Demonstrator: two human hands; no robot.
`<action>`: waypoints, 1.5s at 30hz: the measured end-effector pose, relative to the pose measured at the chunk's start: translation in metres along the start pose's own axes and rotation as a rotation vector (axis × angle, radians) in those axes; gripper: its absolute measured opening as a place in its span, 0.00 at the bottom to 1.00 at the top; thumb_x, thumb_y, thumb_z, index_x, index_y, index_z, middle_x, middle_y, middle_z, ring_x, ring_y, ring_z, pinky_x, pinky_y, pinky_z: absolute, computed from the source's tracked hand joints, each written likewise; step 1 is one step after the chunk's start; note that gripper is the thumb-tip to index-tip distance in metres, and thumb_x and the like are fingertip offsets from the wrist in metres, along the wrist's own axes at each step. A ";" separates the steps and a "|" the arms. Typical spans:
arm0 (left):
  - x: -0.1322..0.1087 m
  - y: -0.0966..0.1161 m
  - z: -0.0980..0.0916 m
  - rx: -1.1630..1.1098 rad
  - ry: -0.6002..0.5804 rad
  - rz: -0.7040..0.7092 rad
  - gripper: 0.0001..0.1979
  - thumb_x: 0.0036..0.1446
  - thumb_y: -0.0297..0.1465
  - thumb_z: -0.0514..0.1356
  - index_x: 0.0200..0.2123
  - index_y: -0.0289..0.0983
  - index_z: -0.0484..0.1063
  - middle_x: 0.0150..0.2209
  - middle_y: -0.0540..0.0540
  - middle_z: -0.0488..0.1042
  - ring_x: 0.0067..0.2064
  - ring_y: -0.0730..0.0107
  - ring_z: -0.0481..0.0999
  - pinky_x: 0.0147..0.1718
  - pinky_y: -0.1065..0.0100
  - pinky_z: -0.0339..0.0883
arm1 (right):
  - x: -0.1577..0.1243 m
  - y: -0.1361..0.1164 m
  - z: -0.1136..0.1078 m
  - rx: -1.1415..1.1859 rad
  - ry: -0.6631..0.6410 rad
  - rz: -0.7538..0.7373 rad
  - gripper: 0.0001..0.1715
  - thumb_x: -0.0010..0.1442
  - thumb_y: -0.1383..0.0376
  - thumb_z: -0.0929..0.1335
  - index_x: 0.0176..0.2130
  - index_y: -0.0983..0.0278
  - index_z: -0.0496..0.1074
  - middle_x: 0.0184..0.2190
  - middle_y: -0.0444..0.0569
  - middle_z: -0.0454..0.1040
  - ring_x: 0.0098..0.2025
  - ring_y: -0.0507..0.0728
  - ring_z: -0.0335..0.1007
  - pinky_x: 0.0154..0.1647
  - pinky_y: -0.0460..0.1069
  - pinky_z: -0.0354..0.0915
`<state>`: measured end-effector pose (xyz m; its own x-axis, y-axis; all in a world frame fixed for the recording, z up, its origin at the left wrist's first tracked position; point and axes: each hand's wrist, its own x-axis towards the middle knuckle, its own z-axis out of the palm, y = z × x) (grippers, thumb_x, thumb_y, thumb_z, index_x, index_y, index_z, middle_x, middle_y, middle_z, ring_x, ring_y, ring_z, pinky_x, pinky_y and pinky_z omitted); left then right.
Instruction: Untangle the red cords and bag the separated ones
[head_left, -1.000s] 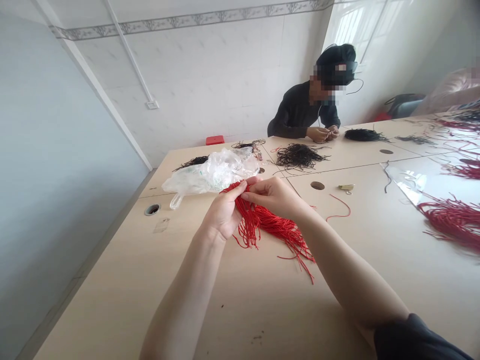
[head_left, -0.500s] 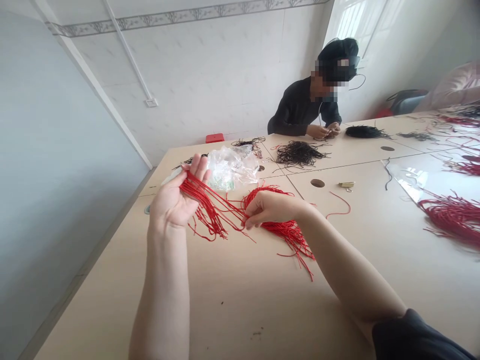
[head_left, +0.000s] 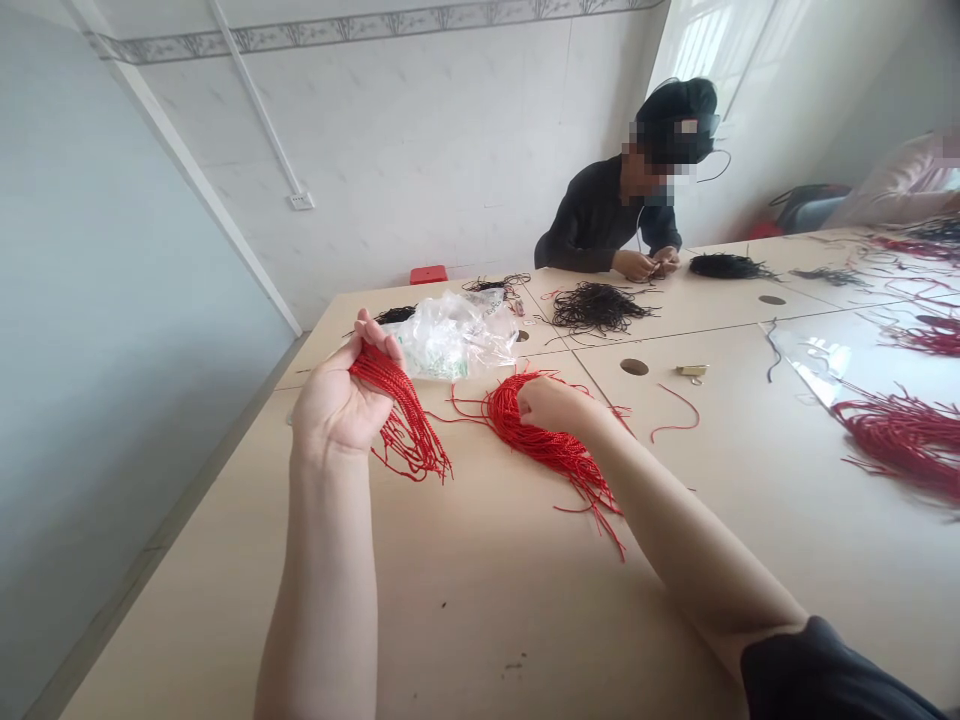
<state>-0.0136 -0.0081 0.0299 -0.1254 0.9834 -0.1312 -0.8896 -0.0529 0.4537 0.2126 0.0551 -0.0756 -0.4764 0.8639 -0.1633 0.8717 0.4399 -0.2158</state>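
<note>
A bundle of thin red braided cords (head_left: 409,425) hangs from my left hand (head_left: 349,395), which is raised above the table, palm turned up, with its thumb and fingers closed round the top of the bundle. The loose ends dangle down on the right of the palm. My right hand (head_left: 551,402) is at a larger pile of red cords (head_left: 536,445) lying on the table. Its fingers are curled, and their tips are hidden behind the hand, so what they pinch does not show.
Behind my hands lies a crumpled clear plastic bag (head_left: 465,335). Black cord piles (head_left: 600,308) lie farther back, near a co-worker (head_left: 611,215) in dark clothes. A brass-coloured clip (head_left: 690,371) sits by a round table hole (head_left: 634,367). More red cords (head_left: 900,440) are at right.
My right hand has left the cords stretched from my left hand and moved slightly right and up to the pile. Those cords now hang with the bundle. My left hand has shifted slightly left.
</note>
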 end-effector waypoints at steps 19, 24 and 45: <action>-0.003 -0.005 -0.002 0.050 -0.065 0.026 0.14 0.62 0.17 0.47 0.41 0.33 0.70 0.20 0.54 0.68 0.22 0.80 0.71 0.29 0.74 0.69 | 0.011 -0.066 0.048 -0.193 -0.022 0.007 0.11 0.64 0.63 0.67 0.43 0.69 0.72 0.43 0.51 0.74 0.45 0.57 0.72 0.45 0.55 0.69; -0.002 -0.006 -0.002 0.054 -0.077 0.010 0.14 0.63 0.17 0.47 0.41 0.34 0.70 0.20 0.54 0.68 0.22 0.79 0.71 0.29 0.73 0.69 | 0.007 -0.065 0.036 -0.083 -0.015 -0.030 0.06 0.58 0.71 0.67 0.37 0.70 0.75 0.38 0.59 0.77 0.41 0.61 0.75 0.37 0.51 0.67; -0.014 -0.061 -0.004 0.608 -0.467 -0.507 0.12 0.63 0.26 0.53 0.38 0.30 0.77 0.35 0.37 0.81 0.43 0.58 0.81 0.47 0.58 0.73 | -0.077 -0.019 -0.066 1.188 0.214 -0.555 0.10 0.60 0.61 0.70 0.35 0.63 0.65 0.24 0.40 0.68 0.24 0.47 0.64 0.23 0.44 0.60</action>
<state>0.0406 -0.0194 0.0005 0.5243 0.8413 -0.1313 -0.3892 0.3739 0.8418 0.2401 -0.0039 0.0046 -0.6115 0.7100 0.3493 -0.1126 0.3589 -0.9266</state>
